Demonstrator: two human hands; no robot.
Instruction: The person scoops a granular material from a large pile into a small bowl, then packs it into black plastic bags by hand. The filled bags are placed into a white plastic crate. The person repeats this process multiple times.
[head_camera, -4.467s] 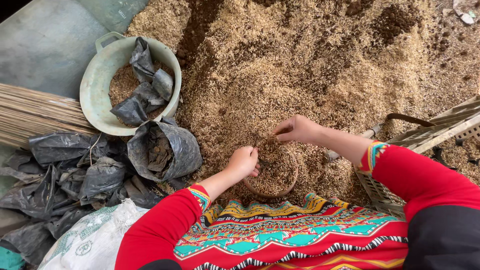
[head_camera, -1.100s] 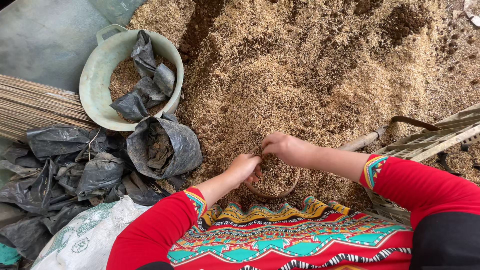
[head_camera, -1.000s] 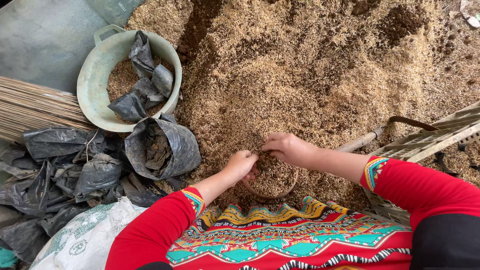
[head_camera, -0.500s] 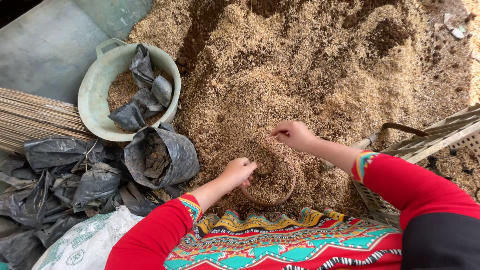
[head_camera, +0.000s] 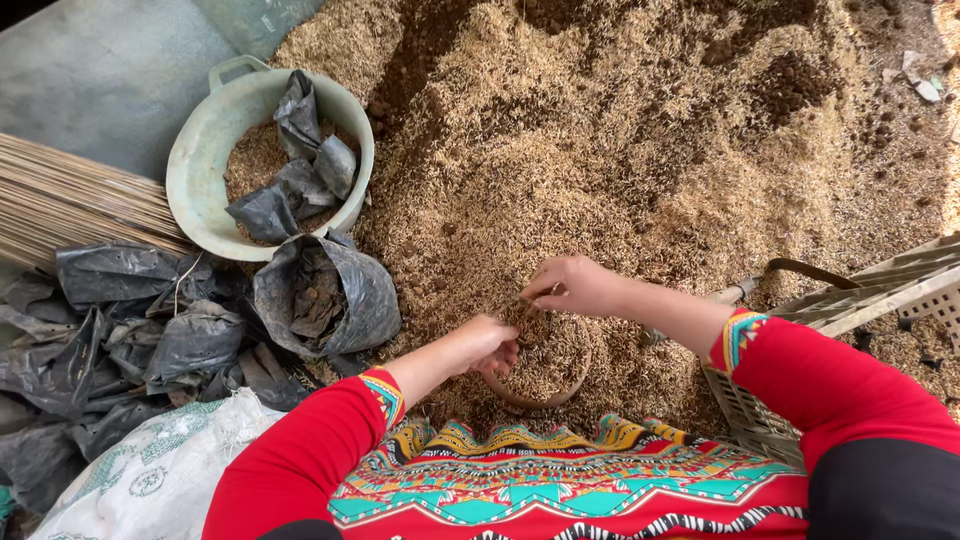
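A small round brown pot (head_camera: 545, 375) sits in front of me, heaped with straw-coloured husk and soil mix. My left hand (head_camera: 487, 345) grips the pot's left rim. My right hand (head_camera: 572, 287) hovers over the pot's far edge, fingers pinched on a bit of the mix. Behind the pot spreads a big pile of husk mix (head_camera: 620, 150) with dark soil patches. Both sleeves are red with patterned cuffs.
A pale green basin (head_camera: 205, 165) at the left holds husk and crumpled black bags. A black bag filled with soil (head_camera: 325, 295) stands beside it. More black bags (head_camera: 130, 340), a white sack (head_camera: 160, 475), a bundle of sticks (head_camera: 70, 200) and a plastic crate (head_camera: 880, 300) surround me.
My right hand reached out to the pile, came back to the pot, and now sits over its far edge. My left hand has stayed on the pot's rim.
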